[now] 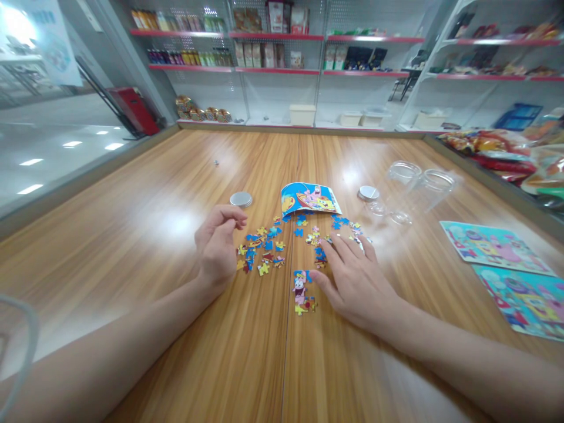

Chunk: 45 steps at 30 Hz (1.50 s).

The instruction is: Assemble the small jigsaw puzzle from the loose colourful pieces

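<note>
My left hand is curled on its side at the left edge of the loose jigsaw pieces, thumb against the fingers. Whether a piece sits in that pinch is hidden. Palm down with fingers apart, my right hand rests over more jigsaw pieces and partly covers them. Beside its thumb lies a small joined section of puzzle with a pink cartoon figure. A curved picture card with pink and yellow cartoon figures stands behind the pieces.
Round metal lids lie on both sides of the card. Clear plastic jars are at the back right. Two cartoon sheets lie at the right. Snack bags border the table; shelves stand beyond.
</note>
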### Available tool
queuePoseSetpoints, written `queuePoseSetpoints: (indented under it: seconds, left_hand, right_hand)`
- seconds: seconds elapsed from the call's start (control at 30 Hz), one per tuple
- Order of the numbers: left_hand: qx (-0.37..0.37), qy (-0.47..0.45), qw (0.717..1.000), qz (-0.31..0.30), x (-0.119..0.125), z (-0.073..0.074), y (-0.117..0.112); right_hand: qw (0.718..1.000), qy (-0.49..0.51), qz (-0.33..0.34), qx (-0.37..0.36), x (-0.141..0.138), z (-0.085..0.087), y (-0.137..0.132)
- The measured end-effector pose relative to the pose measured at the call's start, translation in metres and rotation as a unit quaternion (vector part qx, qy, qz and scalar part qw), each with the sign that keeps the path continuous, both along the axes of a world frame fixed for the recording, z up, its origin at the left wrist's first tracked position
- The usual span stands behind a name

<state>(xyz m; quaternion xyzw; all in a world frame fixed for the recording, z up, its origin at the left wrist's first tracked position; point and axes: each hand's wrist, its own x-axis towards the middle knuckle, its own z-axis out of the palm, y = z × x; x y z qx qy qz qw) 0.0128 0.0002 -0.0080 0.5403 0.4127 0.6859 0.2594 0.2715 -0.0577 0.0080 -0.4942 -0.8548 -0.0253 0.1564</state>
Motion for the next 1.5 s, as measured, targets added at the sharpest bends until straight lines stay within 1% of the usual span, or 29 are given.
queuePoseSetpoints:
  seconds: [0.07,0.13,0.17,0.23,0.37,0.57,0.67,0.73,0.83,0.9,0.93,0.97,1.03,1.1,1.17,1.23,1.37,1.43,1.5]
  left_hand:
    - [0.053,0.079,0.995,0.027,0.002,0.003,-0.006]
    - [0.093,0.175,0.979,0.042,0.003,0.005,-0.011]
    - [0.099,0.212,0.971,0.044,0.004,0.006,-0.012]
    - [0.086,0.27,0.958,0.048,0.005,0.007,-0.014]
    - [0.048,0.339,0.938,0.058,0.008,0.007,-0.014]
    - [0.052,0.421,0.905,0.043,0.009,0.006,-0.017]
    - [0.048,0.443,0.895,0.016,0.009,0.005,-0.017]
    - [0.06,0.46,0.885,-0.029,0.011,0.005,-0.017]
    - [0.08,0.512,0.847,-0.121,0.015,0.006,-0.021]
    - [0.086,0.548,0.817,-0.159,0.017,0.007,-0.024]
    - [0.087,0.564,0.803,-0.17,0.017,0.007,-0.025]
    - [0.088,0.577,0.792,-0.177,0.017,0.007,-0.025]
    - [0.086,0.599,0.773,-0.189,0.016,0.006,-0.025]
    - [0.086,0.611,0.762,-0.196,0.015,0.005,-0.024]
    - [0.085,0.616,0.758,-0.198,0.015,0.005,-0.023]
    - [0.083,0.619,0.756,-0.197,0.015,0.004,-0.023]
    - [0.099,0.614,0.758,-0.198,0.016,0.007,-0.023]
    - [0.132,0.598,0.761,-0.215,0.016,0.01,-0.025]
    - [0.176,0.573,0.758,-0.257,0.017,0.014,-0.027]
  right_hand:
    - [1.0,-0.002,0.019,-0.008,0.0,0.0,0.0]
    - [0.999,-0.004,0.038,-0.018,-0.001,0.0,0.0]
    - [0.999,-0.005,0.045,-0.021,-0.002,-0.001,0.0]
    - [0.998,-0.01,0.05,-0.024,-0.003,-0.002,0.0]
    - [0.998,-0.014,0.051,-0.03,-0.002,-0.003,0.0]
    - [0.992,-0.027,0.105,-0.056,-0.002,-0.001,0.0]
    - [0.99,-0.029,0.122,-0.068,-0.001,0.0,0.002]
    - [0.989,-0.028,0.129,-0.071,-0.001,0.001,0.003]
    - [0.986,-0.031,0.148,-0.076,-0.002,0.003,0.001]
    - [0.985,-0.034,0.153,-0.075,-0.004,0.004,-0.002]
    - [0.987,-0.034,0.14,-0.071,-0.005,0.004,-0.004]
    - [0.992,-0.031,0.11,-0.062,-0.007,0.004,-0.007]
    - [0.999,-0.026,0.009,-0.038,-0.009,0.002,-0.012]
    - [0.995,-0.029,-0.091,-0.018,-0.009,-0.002,-0.014]
    - [0.988,-0.042,-0.147,-0.014,-0.009,-0.006,-0.014]
    - [0.987,-0.051,-0.153,-0.024,-0.008,-0.009,-0.012]
    - [0.994,-0.044,-0.098,-0.027,-0.011,-0.01,-0.013]
    - [0.996,-0.039,-0.083,-0.01,-0.011,-0.005,-0.014]
    - [0.996,-0.037,-0.085,0.009,-0.009,0.003,-0.013]
